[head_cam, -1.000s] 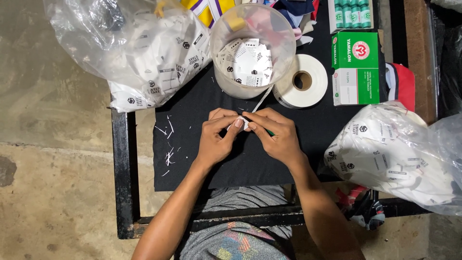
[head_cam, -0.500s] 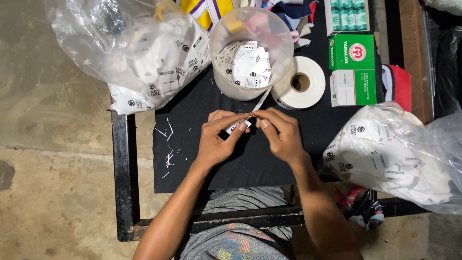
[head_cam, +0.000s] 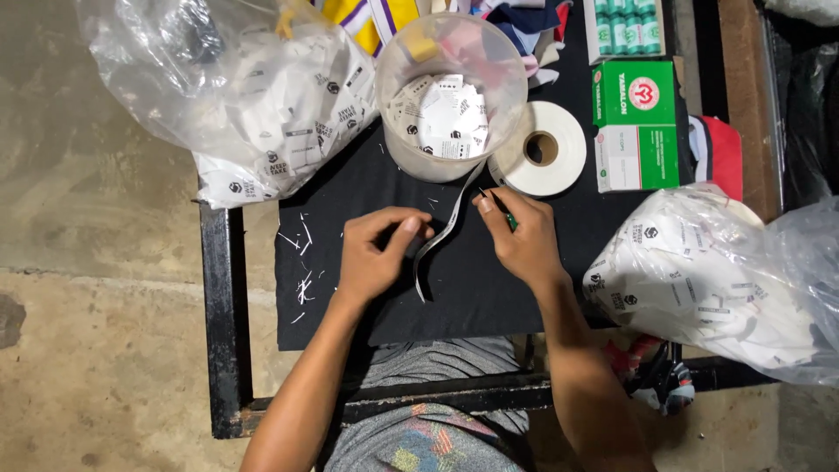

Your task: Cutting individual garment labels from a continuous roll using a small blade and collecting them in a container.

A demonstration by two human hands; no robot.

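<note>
A white tape strip point(head_cam: 434, 247) runs from a tape roll point(head_cam: 542, 149) down over the black cloth point(head_cam: 350, 306) between my hands. My left hand point(head_cam: 374, 258) pinches the strip near its middle with thumb and fingers, and the free end curls down below them. My right hand point(head_cam: 523, 238) is a little to the right of the strip and grips a small green-handled tool point(head_cam: 500, 208), its thin tip pointing up-left. A clear plastic tub point(head_cam: 450, 96) with several white printed labels inside stands just beyond both hands.
A plastic bag of labels point(head_cam: 262, 96) lies at the back left and another bag point(head_cam: 725, 288) at the right edge. A green and white box point(head_cam: 634, 122) sits right of the roll. White scraps point(head_cam: 301, 262) lie on the cloth. The black table frame point(head_cam: 218, 332) borders the concrete floor.
My hands, which were pressed together on a small piece at the middle, have moved apart. A longer length of strip now hangs loose between them.
</note>
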